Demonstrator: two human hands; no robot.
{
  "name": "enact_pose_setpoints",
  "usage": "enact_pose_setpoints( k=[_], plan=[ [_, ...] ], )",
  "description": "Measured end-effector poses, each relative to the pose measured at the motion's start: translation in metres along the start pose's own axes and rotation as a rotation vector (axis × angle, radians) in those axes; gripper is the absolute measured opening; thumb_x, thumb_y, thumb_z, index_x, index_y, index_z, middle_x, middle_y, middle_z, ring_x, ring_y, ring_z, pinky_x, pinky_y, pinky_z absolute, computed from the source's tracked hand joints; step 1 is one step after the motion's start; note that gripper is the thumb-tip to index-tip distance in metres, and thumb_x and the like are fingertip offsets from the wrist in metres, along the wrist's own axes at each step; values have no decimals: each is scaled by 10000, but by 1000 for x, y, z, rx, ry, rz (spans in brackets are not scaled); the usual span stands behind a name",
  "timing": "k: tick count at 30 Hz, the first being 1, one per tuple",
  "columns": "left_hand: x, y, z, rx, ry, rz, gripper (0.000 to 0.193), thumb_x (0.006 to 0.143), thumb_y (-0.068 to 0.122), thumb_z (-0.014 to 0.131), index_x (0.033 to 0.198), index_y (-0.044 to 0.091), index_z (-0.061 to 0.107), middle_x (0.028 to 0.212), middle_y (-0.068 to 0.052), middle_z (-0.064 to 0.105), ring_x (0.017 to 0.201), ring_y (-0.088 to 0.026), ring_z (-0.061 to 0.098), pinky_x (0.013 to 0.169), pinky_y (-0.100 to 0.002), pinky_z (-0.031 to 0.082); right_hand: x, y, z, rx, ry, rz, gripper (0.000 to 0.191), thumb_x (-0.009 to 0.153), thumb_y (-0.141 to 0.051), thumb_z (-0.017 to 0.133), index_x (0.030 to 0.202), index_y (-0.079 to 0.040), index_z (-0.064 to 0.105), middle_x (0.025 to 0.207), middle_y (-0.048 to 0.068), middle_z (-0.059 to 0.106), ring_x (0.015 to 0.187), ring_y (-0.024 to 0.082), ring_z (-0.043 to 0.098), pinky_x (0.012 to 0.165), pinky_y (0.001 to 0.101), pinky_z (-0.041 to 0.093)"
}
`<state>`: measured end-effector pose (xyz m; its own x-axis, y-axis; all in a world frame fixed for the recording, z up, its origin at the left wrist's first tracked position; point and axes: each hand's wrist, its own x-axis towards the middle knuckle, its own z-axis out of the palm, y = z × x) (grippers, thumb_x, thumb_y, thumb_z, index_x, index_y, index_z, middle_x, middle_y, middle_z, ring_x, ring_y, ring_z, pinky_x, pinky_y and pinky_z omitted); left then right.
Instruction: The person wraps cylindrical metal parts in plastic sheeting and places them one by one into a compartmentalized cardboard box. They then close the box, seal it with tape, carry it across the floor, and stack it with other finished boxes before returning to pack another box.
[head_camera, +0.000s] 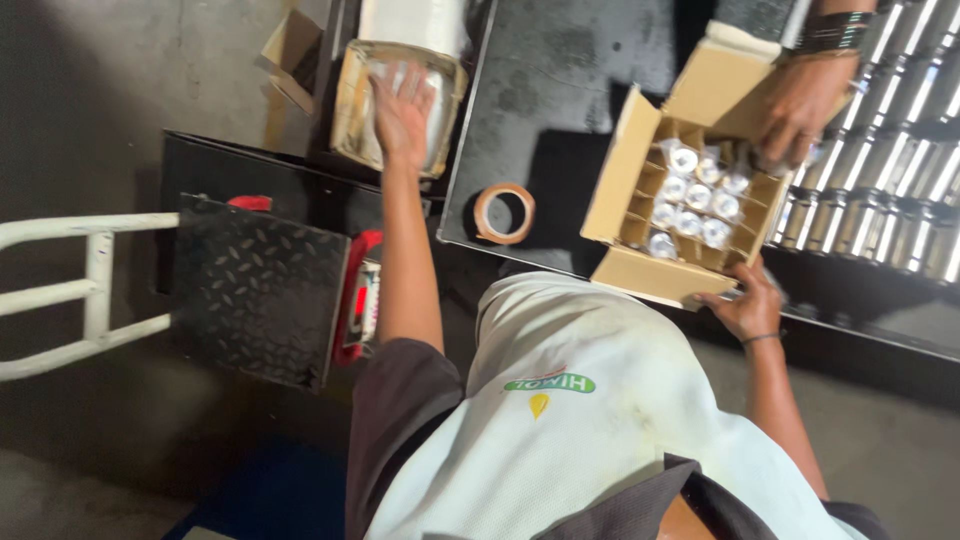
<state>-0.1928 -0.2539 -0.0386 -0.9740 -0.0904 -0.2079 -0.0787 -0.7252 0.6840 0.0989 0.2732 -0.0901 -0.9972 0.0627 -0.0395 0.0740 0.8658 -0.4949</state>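
Cardboard box (640, 170) of wrapped jars sits on the dark table (560, 70), its near flap pinned by the right hand (745, 305), fingers curled on the edge. Left hand (402, 110) reaches far leftward, fingers spread flat on a plastic-wrapped tray (355, 110). Tape roll (504, 213) lies between them.

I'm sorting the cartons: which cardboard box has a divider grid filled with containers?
The open cardboard box on the right, held by the right hand; the left hand reaches the plastic-wrapped tray.
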Motion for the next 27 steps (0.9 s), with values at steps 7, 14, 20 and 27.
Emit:
enact_pose_setpoints(
  k=[7,14,20,27],
  plan=[
    [14,8,31,21,138,128,915,1038,638,358,1647,77,-31,1700,-285,86,1595,-437,179,1308,-539,200,1,12,-6,33,-75,-53,556,595,-321,969,1001,-52,702,1375,178,630,959,384,704,797,463,568],
    [-89,-40,-19,-203,409,45,905,1054,626,427,1627,51,28,1685,-289,153,1584,-452,297,1304,-524,273,1,26,6,0,-35,-78,561,589,-382,974,982,-91,700,1463,245,565,865,404,715,706,469,592],
    [-227,-159,71,1280,148,699,153,1033,130,717,1129,69,615,1237,-159,728,1184,-285,740,957,-396,603,-1,34,13,13,-44,-83,577,601,-399,956,985,-90,655,1472,251,535,866,411,720,691,470,595],
    [-204,-220,115,1917,-256,818,615,876,338,694,1387,43,523,1340,-317,629,1249,-465,633,1049,-504,467,2,26,7,-21,-157,-40,641,629,-453,961,1053,-73,666,1388,324,509,907,463,696,727,512,582]
  ],
)
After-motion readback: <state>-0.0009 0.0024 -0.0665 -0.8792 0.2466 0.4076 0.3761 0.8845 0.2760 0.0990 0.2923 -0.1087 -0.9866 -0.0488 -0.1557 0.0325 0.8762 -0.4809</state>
